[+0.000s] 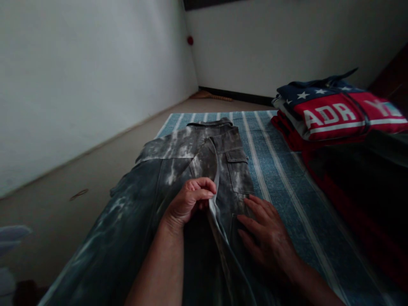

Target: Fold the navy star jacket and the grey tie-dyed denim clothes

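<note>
A dark grey, bleach-patterned denim jacket [178, 168] lies spread in front of me, its collar at the far end and a flap pocket on its right side. My left hand [194, 197] is closed, pinching the jacket's front edge and lifting it a little, so the paler inner side shows. Flat on the right part of the jacket, below the flap pocket, rests my right hand [263, 229] with its fingers spread. The lower part of the jacket is dark and hard to make out.
Under the jacket is a blue cloth with white stripes [280, 187]. Folded clothes [338, 110] in red and navy with stars are stacked at the right, beside a dark garment [366, 170]. White walls [95, 63] stand left and behind. A thin loop [78, 194] lies on the floor.
</note>
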{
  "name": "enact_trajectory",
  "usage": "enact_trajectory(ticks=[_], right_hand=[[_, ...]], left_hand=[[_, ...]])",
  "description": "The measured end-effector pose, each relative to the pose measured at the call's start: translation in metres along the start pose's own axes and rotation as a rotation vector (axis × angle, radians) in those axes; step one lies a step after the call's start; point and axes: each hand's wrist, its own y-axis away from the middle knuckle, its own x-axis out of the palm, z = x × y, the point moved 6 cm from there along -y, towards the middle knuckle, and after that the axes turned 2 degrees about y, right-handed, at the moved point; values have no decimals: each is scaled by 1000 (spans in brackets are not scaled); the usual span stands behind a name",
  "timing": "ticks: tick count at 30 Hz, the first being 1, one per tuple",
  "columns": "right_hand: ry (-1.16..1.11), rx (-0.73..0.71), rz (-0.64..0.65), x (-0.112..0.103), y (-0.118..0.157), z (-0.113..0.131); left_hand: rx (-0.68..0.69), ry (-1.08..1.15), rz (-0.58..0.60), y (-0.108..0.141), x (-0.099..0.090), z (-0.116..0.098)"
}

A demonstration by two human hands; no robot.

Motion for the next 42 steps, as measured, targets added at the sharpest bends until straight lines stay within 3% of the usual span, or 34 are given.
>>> enact_trajectory(ticks=[11, 18, 29, 35, 42], right_hand=[[9, -1, -31, -1, -1, 6], [6, -17, -69, 3, 0, 5], [0, -139, -295, 2, 5, 2], [65, -229, -255, 7, 5, 11], [79, -193, -269, 18, 7, 11]], left_hand=[[37, -54, 0, 0, 2, -3], [26, -214, 8, -1, 9, -3], [-47, -446, 89, 0, 25, 7], [-12, -525, 75, -4, 27, 14], [20, -678, 66, -8, 26, 19]])
